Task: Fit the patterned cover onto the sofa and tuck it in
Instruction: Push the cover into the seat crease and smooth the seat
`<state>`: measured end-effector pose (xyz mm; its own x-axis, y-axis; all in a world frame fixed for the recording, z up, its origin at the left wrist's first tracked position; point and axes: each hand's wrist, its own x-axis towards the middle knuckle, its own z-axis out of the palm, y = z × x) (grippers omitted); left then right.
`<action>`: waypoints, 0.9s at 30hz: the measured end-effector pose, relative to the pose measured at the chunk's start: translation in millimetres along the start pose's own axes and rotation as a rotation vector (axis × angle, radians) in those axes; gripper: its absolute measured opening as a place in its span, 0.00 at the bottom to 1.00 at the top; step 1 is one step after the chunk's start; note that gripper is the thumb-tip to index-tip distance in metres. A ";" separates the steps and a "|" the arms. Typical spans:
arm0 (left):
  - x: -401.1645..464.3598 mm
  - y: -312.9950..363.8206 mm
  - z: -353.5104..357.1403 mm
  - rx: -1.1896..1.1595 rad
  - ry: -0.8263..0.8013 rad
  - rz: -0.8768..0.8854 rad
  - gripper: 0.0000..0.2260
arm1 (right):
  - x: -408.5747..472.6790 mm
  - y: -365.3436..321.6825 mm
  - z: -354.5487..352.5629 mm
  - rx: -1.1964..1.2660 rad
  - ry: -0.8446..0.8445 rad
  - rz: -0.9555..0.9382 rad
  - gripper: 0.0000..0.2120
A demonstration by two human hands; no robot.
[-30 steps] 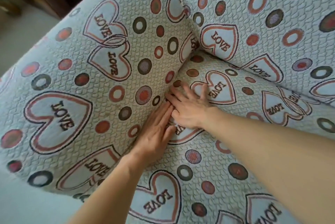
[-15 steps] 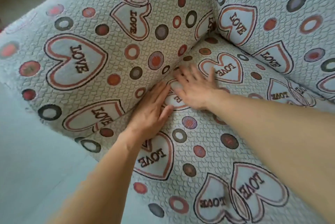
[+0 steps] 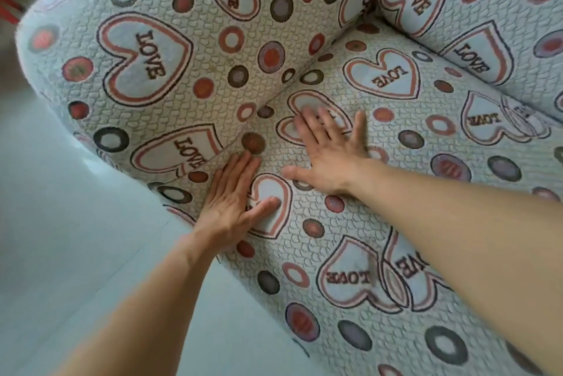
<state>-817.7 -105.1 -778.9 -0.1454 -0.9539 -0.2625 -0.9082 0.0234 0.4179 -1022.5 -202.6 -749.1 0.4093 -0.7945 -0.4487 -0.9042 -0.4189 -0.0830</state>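
- Forearms come in from the bottom edge of the frame, one from lower left, one from the right, both bare and stretched out over the seat.
- Pale floor (image 3: 61,253) fills the lower left of the frame, just beside the sofa's rounded front edge.
- Left hand (image 3: 234,205) lies flat on the seat cushion near centre frame, fingers straight and close together, tips pointing up toward the crease (image 3: 231,147) where seat meets armrest, thumb resting on a heart motif.
- Right hand (image 3: 330,153) is flat too, just right of centre, fingers fanned out wide, thumb stretched toward the left hand; the fingertips are blurred, pressing on another heart.
- The two hands sit near each other but apart, neither gripping anything.
- Patterned cover (image 3: 380,223), pale quilted fabric with LOVE hearts and ringed dots, is on the sofa and wraps every part in view: seat, armrest and back.
- Armrest (image 3: 137,55) bulges across the upper left of the frame, fabric drawn smooth over it.
- Backrest (image 3: 487,10) rises in the upper right, meeting armrest and seat in a deep corner at top centre.
- Far upper left corner: a sliver of brown and something red, too blurred to tell.
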 end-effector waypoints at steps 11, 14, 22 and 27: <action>-25.5 67.7 9.8 0.073 0.102 -0.205 0.44 | -68.7 9.0 12.4 0.066 0.032 -0.045 0.42; -49.0 96.5 28.2 0.090 0.118 -0.193 0.44 | -107.9 20.4 24.2 0.082 0.044 -0.060 0.41; -134.6 216.6 90.0 0.040 0.163 0.053 0.36 | -248.5 76.4 85.1 0.026 0.225 -0.017 0.35; -179.2 299.9 132.6 0.055 0.023 0.147 0.43 | -335.0 109.8 114.6 0.076 0.251 0.157 0.36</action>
<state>-1116.1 112.6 -721.9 -0.2700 -0.9455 -0.1821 -0.8980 0.1790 0.4019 -1272.8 68.0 -709.8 0.2728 -0.9347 -0.2281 -0.9614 -0.2560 -0.1006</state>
